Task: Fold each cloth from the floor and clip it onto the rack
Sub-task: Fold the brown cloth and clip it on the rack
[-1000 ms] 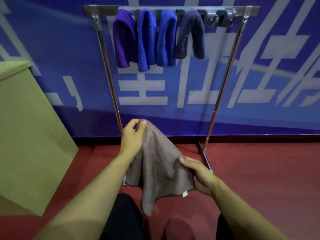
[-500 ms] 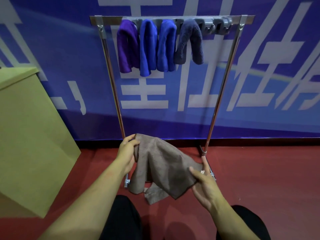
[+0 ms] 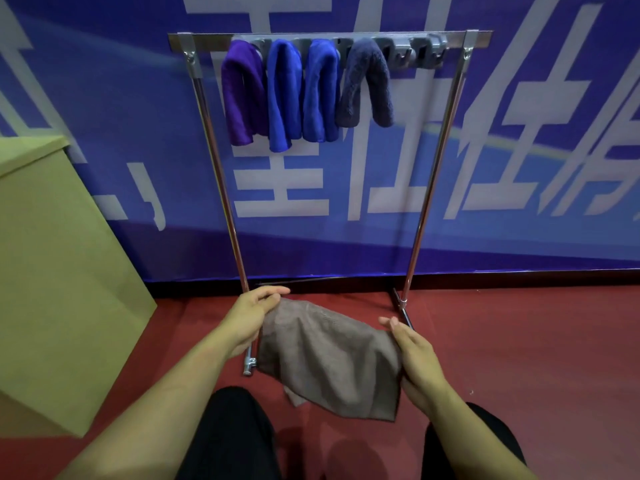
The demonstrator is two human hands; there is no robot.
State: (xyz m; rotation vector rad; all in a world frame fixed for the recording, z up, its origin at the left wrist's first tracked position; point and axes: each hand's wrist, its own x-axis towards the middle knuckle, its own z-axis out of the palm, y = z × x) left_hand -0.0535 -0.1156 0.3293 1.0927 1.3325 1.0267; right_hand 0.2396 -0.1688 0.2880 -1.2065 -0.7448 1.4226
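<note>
- Between my two hands, above the dark red floor (image 3: 519, 341), hung the grey-brown terry cloth (image 3: 329, 355), draped in a loose, doubled sheet just in front of the tall chrome clothes rack (image 3: 429, 188).
- My left hand (image 3: 252, 317) pinched the cloth's upper left corner, thumb over fingers.
- My right hand (image 3: 415, 358) held the right edge, fingers mostly straight along the fabric with the thumb on top; how firmly it clasped, I could not tell.
- On the rack's top bar hung one purple cloth (image 3: 240, 98), two bright blue cloths (image 3: 301, 95) and one dark slate cloth (image 3: 367, 84), each folded over a grey plastic clip (image 3: 420, 51); clips at the right end stood free.
- Step in hand, as I judged it: the folding, with the cloth halved but its lower edges uneven.
- Next move, in my judgement: bring the corners together into a narrow strip, then lift it to a free clip beside the slate cloth.
</note>
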